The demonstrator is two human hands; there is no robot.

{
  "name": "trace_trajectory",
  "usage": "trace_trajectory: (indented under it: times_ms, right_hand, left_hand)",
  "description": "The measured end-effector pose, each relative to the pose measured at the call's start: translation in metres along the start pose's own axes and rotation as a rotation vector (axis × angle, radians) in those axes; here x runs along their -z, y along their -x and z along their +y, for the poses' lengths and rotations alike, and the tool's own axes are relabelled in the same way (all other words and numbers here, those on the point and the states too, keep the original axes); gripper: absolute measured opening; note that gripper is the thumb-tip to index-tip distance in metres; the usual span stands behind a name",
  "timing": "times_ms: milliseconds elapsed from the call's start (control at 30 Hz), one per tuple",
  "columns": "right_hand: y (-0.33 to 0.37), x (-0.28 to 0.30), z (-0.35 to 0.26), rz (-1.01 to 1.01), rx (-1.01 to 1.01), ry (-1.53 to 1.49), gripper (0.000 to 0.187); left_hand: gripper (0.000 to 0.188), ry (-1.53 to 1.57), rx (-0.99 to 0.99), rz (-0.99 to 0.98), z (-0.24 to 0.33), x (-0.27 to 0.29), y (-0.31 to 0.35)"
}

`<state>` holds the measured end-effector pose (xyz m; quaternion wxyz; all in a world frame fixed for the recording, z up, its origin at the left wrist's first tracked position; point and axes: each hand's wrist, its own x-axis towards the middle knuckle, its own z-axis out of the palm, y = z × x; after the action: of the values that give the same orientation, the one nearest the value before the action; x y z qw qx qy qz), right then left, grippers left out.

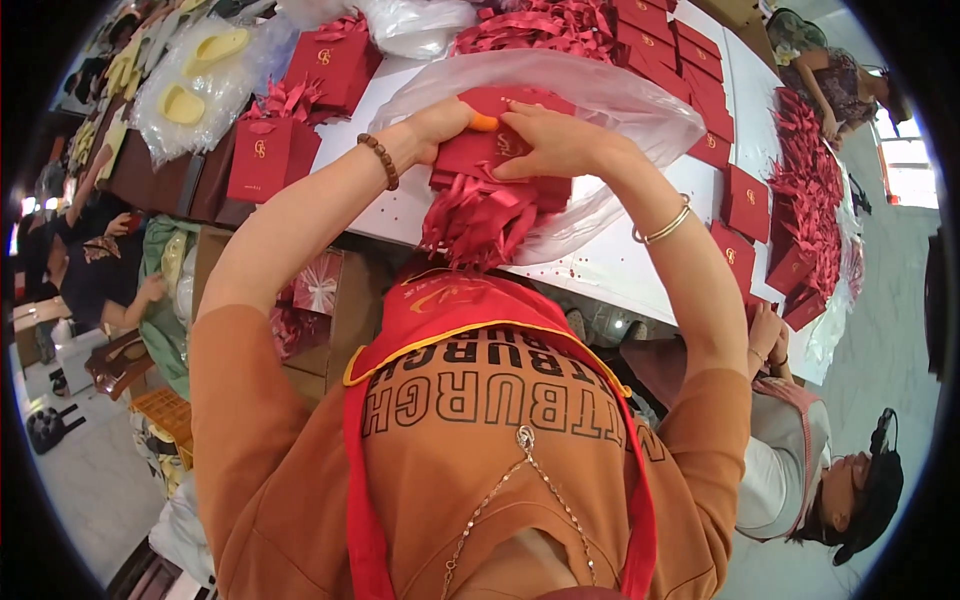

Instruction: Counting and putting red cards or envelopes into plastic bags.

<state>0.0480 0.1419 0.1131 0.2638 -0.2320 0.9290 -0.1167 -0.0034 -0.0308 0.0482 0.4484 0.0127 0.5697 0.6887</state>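
Place: a packing workshop, gift goods assembled by hand
Table: long white worktable (620, 262) strewn with red scraps
Stock: many flat red gift boxes (745, 200), heaps of red ribbon bows (545, 25), clear plastic bags (600, 90)
People: other workers (800, 470) seated alongside, cardboard cartons (355, 300) below

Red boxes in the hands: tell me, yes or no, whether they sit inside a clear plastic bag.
Yes, the red boxes sit within the open clear plastic bag.

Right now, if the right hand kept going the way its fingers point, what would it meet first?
Probably the left hand: the right hand points leftward across the red envelope stack both hold, with an orange fingertip cover between; depth is unclear.
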Motion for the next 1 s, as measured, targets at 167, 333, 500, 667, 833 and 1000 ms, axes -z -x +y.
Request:
trace_trajectory:
  times_ms: [167, 333, 500, 667, 833, 1000]
  right_hand:
    - [0.008, 0.009, 0.017, 0.022, 0.32, -0.316, 0.068]
    - [-0.003, 0.002, 0.012, 0.094, 0.385, -0.039, 0.057]
    - [-0.012, -0.005, 0.022, 0.103, 0.321, -0.012, 0.056]
    - [0.001, 0.008, 0.003, -0.029, 0.122, -0.127, 0.055]
    - [-0.002, 0.005, 0.012, 0.62, 0.775, 0.176, 0.054]
    - [-0.008, -0.005, 0.019, 0.19, 0.251, -0.047, 0.065]
  left_hand:
    - [0.037, 0.071, -0.072, 0.321, -0.007, 0.003, 0.03]
    - [0.021, -0.758, 0.284, 0.012, -0.045, 0.04, 0.043]
    - [0.026, -1.662, 0.156, -0.758, -0.02, -0.006, 0.075]
    - [0.032, -1.445, -0.186, -0.9, -0.021, -0.03, 0.11]
    - [0.03, -0.84, 0.127, -0.973, 0.02, -0.051, 0.13]
    - [0.028, -1.108, -0.269, -0.471, 0.06, -0.066, 0.097]
